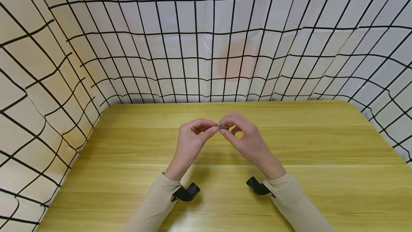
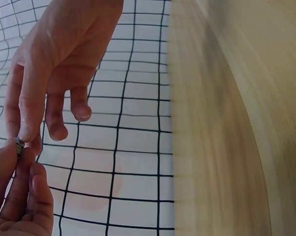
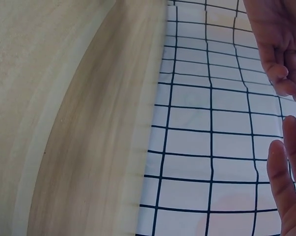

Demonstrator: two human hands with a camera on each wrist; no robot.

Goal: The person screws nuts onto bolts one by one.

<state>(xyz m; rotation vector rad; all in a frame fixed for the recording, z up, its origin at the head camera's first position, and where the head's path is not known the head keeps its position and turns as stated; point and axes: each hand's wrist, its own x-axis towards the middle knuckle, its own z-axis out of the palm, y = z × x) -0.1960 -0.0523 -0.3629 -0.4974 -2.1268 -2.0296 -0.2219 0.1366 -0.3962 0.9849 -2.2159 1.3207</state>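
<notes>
Over the middle of the table, both hands meet at a small silvery metal bolt (image 1: 223,127). My left hand (image 1: 191,137) pinches its left end between thumb and index finger. From the other side, my right hand (image 1: 247,139) pinches it with thumb and index finger. In the left wrist view a six-sided end of the bolt (image 2: 19,143) shows between the fingertips, while fingers cover the rest. The right wrist view shows parts of the left hand (image 3: 284,54) above and the right hand (image 3: 287,182) below; the bolt is out of that frame.
Beneath the hands lies a wood-grain table (image 1: 128,174) with rounded far corners. White sheeting with a black grid (image 1: 180,46) rises behind it and on both sides. Each sleeved wrist carries a black device, one on the left (image 1: 186,192) and one on the right (image 1: 257,186).
</notes>
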